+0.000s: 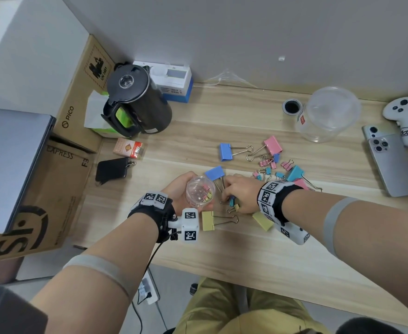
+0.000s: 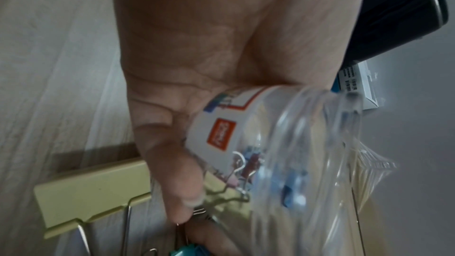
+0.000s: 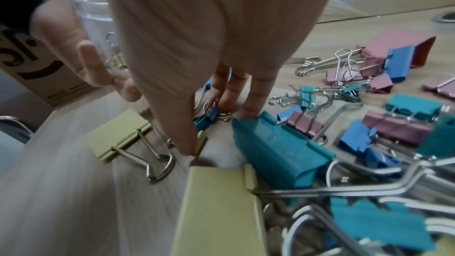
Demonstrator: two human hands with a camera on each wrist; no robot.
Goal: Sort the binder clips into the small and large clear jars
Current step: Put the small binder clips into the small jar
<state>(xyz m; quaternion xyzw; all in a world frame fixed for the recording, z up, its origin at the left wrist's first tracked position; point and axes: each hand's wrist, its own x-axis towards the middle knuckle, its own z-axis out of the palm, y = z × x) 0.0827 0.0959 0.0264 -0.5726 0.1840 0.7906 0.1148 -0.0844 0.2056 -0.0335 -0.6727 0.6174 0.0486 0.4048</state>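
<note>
My left hand (image 1: 186, 189) grips the small clear jar (image 1: 200, 192), tipped toward the right hand; a few small pink and yellow clips lie inside it (image 2: 246, 164). My right hand (image 1: 236, 194) reaches down beside the jar. Its thumb and fingers (image 3: 229, 92) pinch in on small blue and teal clips (image 3: 209, 116) on the table, the thumb touching a small yellow clip (image 3: 201, 142). Large yellow clips (image 1: 207, 221) (image 1: 263, 221) lie just in front. More clips of both sizes (image 1: 270, 165) are scattered to the right. The large clear jar (image 1: 330, 114) stands empty at the back right.
A black kettle (image 1: 135, 102), a tissue box and a cardboard box (image 1: 61, 189) crowd the left. A cigarette pack (image 1: 128, 147) and black pouch (image 1: 112, 170) lie left of centre. Two phones (image 1: 391, 160) and a white controller (image 1: 405, 116) sit at the right edge.
</note>
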